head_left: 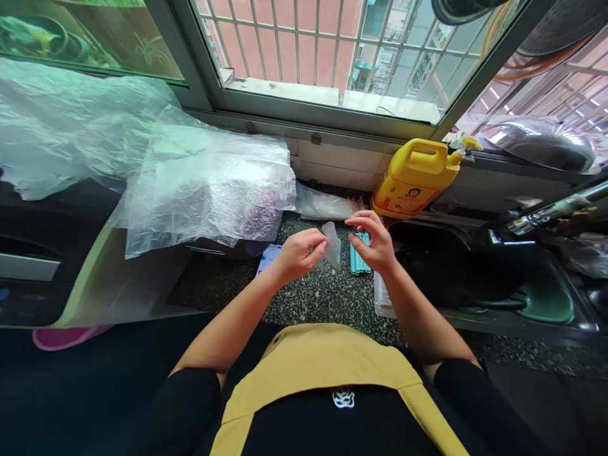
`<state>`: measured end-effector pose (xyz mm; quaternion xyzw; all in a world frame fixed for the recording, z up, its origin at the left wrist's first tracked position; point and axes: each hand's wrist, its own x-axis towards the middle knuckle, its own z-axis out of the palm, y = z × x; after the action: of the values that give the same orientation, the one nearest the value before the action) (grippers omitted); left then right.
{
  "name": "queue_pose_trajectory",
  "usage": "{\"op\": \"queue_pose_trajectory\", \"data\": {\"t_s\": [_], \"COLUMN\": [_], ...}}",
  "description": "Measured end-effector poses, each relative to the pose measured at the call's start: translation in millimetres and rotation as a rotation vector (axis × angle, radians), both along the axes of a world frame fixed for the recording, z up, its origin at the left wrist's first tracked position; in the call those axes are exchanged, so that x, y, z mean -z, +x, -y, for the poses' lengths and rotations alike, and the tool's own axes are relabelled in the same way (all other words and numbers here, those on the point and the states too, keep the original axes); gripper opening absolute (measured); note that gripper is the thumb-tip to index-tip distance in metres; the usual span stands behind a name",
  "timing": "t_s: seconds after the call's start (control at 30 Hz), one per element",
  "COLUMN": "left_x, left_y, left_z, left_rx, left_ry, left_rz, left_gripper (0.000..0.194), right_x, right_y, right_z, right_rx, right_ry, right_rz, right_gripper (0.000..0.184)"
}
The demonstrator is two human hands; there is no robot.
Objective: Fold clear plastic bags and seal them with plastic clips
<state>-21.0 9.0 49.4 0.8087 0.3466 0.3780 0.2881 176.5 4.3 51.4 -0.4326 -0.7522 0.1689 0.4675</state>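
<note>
My left hand (303,254) is closed in a pinch on a small clear plastic bag (332,244), which hangs to the right of its fingertips above the speckled counter. Just right of the bag, my right hand (373,240) holds nothing, its fingers apart and curved toward it. Beneath and beside the right hand lies a bundle of turquoise strips (360,254). A blue and white packet (268,258) lies partly hidden behind my left hand. Behind both hands rests a larger clear plastic bag (325,204) with pale contents I cannot make out.
A yellow pump jug (412,180) stands at the back right. Beyond my right arm, a black pan (456,269) sits in the sink (553,291). Plastic sheeting (204,183) covers appliances at left. A clear plastic tray (382,296) lies by my right forearm, and a barred window (308,50) is behind.
</note>
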Motion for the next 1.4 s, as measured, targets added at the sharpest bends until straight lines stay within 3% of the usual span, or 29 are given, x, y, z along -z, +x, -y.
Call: {"op": "queue_pose_trajectory", "data": {"t_s": [0.2,0.47,0.7,0.9,1.0,1.2,1.27,1.33,1.4], "left_x": [-19.0,-30.8,-29.3,-30.6,-28.3,-23.4,-24.2,-26.0,-28.5], "left_y": [-9,-12,-22,-24,-26,-27,-23,-15,-6], "left_z": [0,-1,-6,-10,-10,-10,-11,-12,-14], "left_rx": [0.159,0.251,0.192,0.203,0.186,0.134,0.107,0.072,0.056], "left_ry": [0.180,0.203,0.162,0.192,0.187,0.143,0.162,0.189,0.197], "left_rz": [-0.269,-0.220,-0.237,-0.217,-0.194,0.014,0.068,0.047,-0.005], "left_gripper": [0.024,0.020,0.022,0.023,0.024,0.021,0.030,0.034,0.022], "right_x": [-38.1,-45.6,-44.7,-33.9,-30.4,-32.3,-33.3,-35.0,-36.9], "right_y": [8,1,4,-2,-4,-5,-6,-8,-10], "right_z": [-17,-23,-17,-11,-8,-5,-3,-2,-1], "right_rx": [-0.404,-0.564,-0.521,-0.346,-0.303,-0.287,-0.284,-0.276,-0.270], "right_ry": [-0.025,0.016,-0.044,-0.084,-0.083,-0.078,-0.067,-0.062,-0.072], "right_rz": [0.289,0.493,0.363,0.159,0.066,0.061,0.062,0.063,0.059], "right_gripper": [0.016,0.003,0.007,0.002,0.013,0.021,0.022,0.022,0.020]}}
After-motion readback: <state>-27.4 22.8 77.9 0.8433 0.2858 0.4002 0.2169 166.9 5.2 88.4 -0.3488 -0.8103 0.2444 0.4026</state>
